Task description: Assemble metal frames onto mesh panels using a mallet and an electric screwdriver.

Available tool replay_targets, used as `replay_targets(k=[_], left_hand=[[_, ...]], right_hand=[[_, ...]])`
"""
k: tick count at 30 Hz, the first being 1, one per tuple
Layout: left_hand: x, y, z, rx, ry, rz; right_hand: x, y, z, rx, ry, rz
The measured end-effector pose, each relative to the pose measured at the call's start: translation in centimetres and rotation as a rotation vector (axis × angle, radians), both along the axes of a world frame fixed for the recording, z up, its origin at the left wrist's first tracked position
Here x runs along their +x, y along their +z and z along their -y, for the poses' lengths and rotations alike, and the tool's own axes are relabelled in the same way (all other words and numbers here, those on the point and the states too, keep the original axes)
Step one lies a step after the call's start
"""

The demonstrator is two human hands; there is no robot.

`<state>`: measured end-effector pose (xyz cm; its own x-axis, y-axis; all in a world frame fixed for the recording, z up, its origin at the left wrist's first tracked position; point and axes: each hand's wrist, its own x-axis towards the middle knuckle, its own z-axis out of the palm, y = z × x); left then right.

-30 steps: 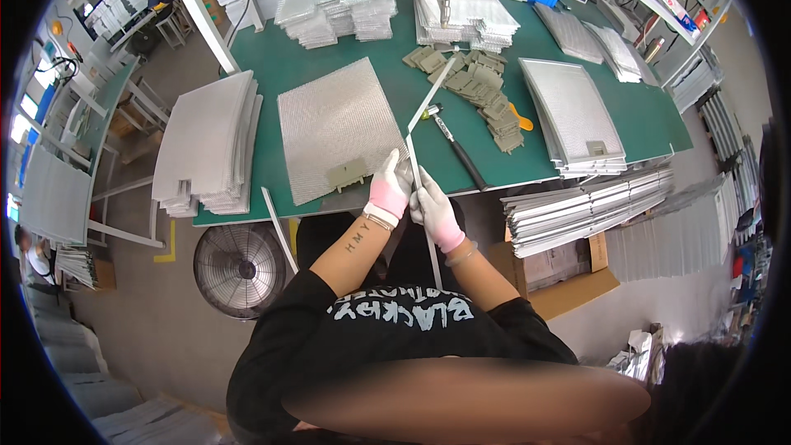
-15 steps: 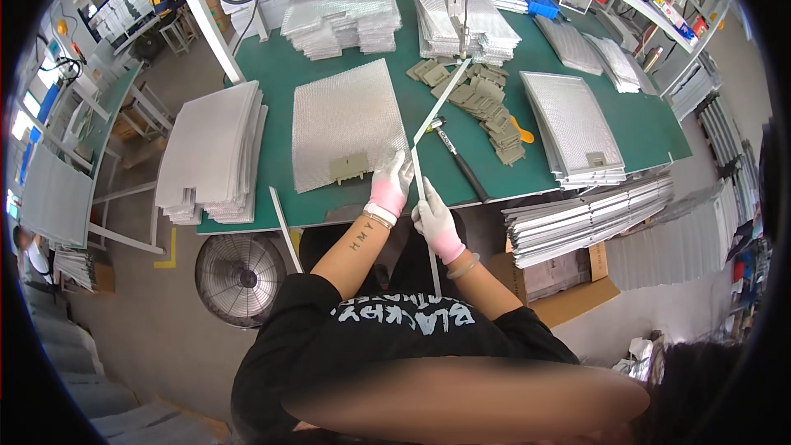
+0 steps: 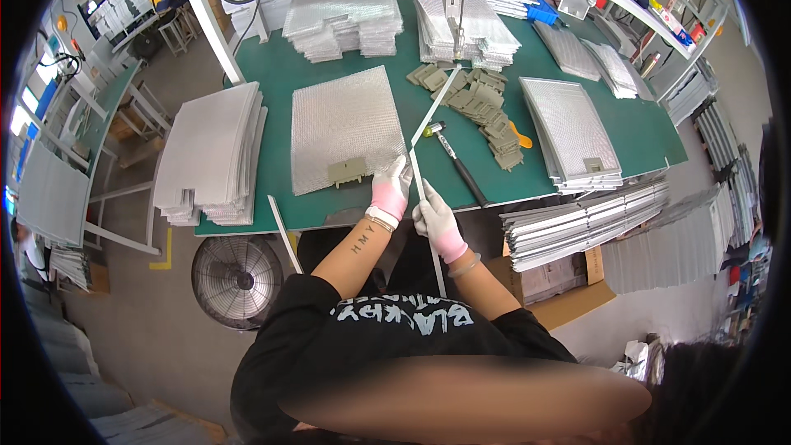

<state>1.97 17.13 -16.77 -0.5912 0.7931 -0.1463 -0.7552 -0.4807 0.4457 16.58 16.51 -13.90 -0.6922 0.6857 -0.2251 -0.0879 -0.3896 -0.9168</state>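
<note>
A silvery mesh panel (image 3: 346,128) lies on the green table, with a khaki plastic clip piece (image 3: 347,171) at its near edge. My gloved left hand (image 3: 390,188) is closed on the panel's near right corner, its fingers close to a pale frame strip. That strip (image 3: 418,177) is bent at an angle: one leg slants away over the table, the other comes down toward my body. My gloved right hand (image 3: 437,219) grips the nearer leg, just below the bend. A hammer (image 3: 458,163) with a black handle lies to the right of the strip.
Khaki clip pieces (image 3: 482,107) are heaped at centre right beside an orange tool (image 3: 521,135). Panel stacks stand left (image 3: 206,148), at the back (image 3: 342,12) and right (image 3: 573,132). A powered driver (image 3: 461,0) hangs overhead. Another strip (image 3: 284,231) juts over the front edge near a floor fan (image 3: 237,283).
The strip's far end has shifted slightly left and down. Both hands keep nearly the same place and hold; the whole view has moved a little.
</note>
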Motion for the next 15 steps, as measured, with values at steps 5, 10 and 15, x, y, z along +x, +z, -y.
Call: replay_targets(k=[5,10,15], left_hand=[[0.3,0.3,-0.1,0.014,0.043,0.01],[0.0,0.0,-0.1,-0.02,-0.019,-0.053],[0.7,0.0,0.7,-0.109,-0.208,0.072]], right_hand=[[-0.1,0.5,-0.1,-0.039,0.019,-0.059],[-0.3,0.4,0.8,0.013,-0.012,0.0],[-2.6,1.6,-4.6,0.228,0.067,0.075]])
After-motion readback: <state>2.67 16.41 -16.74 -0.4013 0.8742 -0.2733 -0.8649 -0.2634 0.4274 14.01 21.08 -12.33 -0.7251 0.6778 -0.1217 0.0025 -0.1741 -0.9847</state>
